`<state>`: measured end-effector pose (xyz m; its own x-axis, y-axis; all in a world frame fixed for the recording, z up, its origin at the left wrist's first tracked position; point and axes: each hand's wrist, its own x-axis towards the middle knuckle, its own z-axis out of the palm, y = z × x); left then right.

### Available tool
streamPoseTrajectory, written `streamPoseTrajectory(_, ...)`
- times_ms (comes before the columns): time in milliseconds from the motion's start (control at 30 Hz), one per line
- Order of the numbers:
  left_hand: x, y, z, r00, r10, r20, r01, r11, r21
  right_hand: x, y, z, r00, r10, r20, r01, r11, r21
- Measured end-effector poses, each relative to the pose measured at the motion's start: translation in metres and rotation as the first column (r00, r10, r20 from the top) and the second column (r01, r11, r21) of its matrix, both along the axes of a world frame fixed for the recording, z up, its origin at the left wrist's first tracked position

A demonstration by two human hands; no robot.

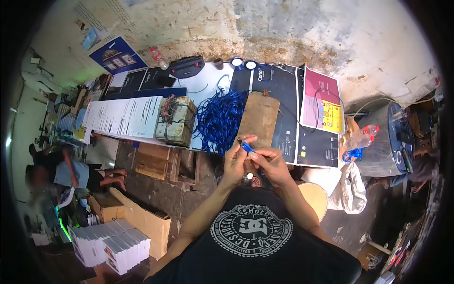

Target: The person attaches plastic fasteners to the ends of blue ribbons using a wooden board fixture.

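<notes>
Both hands meet in front of my chest, at the near edge of the table. A short piece of blue ribbon is pinched between them. My left hand is closed on it with the fingertips, and a small dark tip shows at its upper end. On the other side, the thumb and fingers of my right hand also close on the ribbon. Just beyond the hands lies a worn brown board. To its left is a tangled heap of shiny blue ribbons.
Left of the heap stand a tied block and a long row of white paper stacks. Ribbon rolls sit at the back. A pink and yellow poster lies right. Another person sits far left, near stacked booklets.
</notes>
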<state>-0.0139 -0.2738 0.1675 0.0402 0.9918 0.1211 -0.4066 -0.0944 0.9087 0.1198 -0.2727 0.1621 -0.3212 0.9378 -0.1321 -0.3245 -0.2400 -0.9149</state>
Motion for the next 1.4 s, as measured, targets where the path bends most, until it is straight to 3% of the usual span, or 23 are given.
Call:
streamPoseTrajectory(33, -0.003, -0.005, 0.0, 0.997, -0.038, 0.067, 0.043, 0.997, -0.071, 0.004, -0.001, 0.003, 0.999, 0.015, 0.038, -0.016, 0.999, 0.036)
streamPoseTrajectory(67, -0.008, -0.003, -0.006, 0.998, 0.029, -0.054, -0.028, 1.0, 0.011, 0.006, -0.002, 0.007, 0.997, 0.027, 0.075, -0.032, 0.997, 0.064)
streamPoseTrajectory(133, -0.018, -0.005, -0.001, 0.985, -0.022, -0.172, 0.022, 1.0, -0.005, 0.001, -0.005, 0.011, 0.995, -0.032, 0.092, 0.019, 0.99, 0.142)
streamPoseTrajectory(233, -0.018, -0.009, 0.006, 0.994, -0.082, -0.074, 0.077, 0.995, -0.066, -0.001, -0.007, 0.012, 0.994, -0.05, 0.095, 0.041, 0.994, 0.101)
streamPoseTrajectory(333, -0.019, -0.009, 0.013, 0.996, -0.084, -0.026, 0.083, 0.996, -0.009, -0.004, -0.008, 0.014, 0.993, -0.041, 0.107, 0.039, 0.999, 0.016)
streamPoseTrajectory(433, -0.017, -0.01, 0.013, 0.993, -0.038, -0.112, 0.032, 0.998, -0.056, -0.009, -0.009, 0.018, 0.995, -0.086, 0.044, 0.081, 0.991, 0.102)
streamPoseTrajectory(533, -0.017, -0.007, 0.012, 0.988, -0.042, -0.145, 0.035, 0.998, -0.048, -0.005, -0.008, 0.016, 0.991, -0.044, 0.13, 0.036, 0.998, 0.059)
streamPoseTrajectory(633, -0.016, -0.006, 0.015, 0.987, -0.052, -0.149, 0.046, 0.998, -0.044, -0.008, -0.006, 0.024, 0.997, -0.072, 0.041, 0.069, 0.995, 0.076)
streamPoseTrajectory(733, -0.018, -0.005, 0.018, 0.981, -0.068, -0.179, 0.057, 0.996, -0.068, -0.008, -0.004, 0.023, 0.993, -0.068, 0.094, 0.059, 0.994, 0.094)
streamPoseTrajectory(1133, -0.023, -0.001, 0.008, 0.993, -0.061, -0.105, 0.052, 0.995, -0.086, -0.015, -0.002, 0.014, 0.987, -0.062, 0.15, 0.046, 0.993, 0.104)
streamPoseTrajectory(1233, -0.018, -0.007, 0.018, 0.992, -0.007, -0.125, -0.004, 0.996, -0.092, -0.02, -0.008, 0.021, 0.996, -0.071, 0.049, 0.064, 0.988, 0.137)
streamPoseTrajectory(1267, -0.018, -0.006, 0.004, 0.977, 0.066, -0.204, -0.067, 0.998, 0.001, -0.017, -0.009, 0.016, 0.998, -0.011, 0.069, 0.003, 0.994, 0.11)
streamPoseTrajectory(1300, -0.021, -0.009, 0.008, 0.974, 0.071, -0.216, -0.088, 0.993, -0.073, -0.023, -0.009, 0.013, 0.974, -0.121, 0.193, 0.056, 0.947, 0.315)
streamPoseTrajectory(1333, -0.021, -0.01, 0.01, 0.971, 0.086, -0.224, -0.122, 0.981, -0.148, -0.017, -0.008, -0.013, 0.982, -0.056, 0.182, 0.005, 0.962, 0.274)
streamPoseTrajectory(1367, -0.02, -0.008, 0.005, 0.959, 0.186, -0.214, -0.188, 0.982, 0.011, -0.014, -0.01, 0.002, 0.974, 0.05, 0.221, -0.076, 0.991, 0.113)
streamPoseTrajectory(1400, -0.021, -0.005, -0.003, 0.976, 0.185, -0.118, -0.2, 0.971, -0.131, -0.017, -0.012, 0.002, 0.974, 0.045, 0.221, -0.092, 0.974, 0.208)
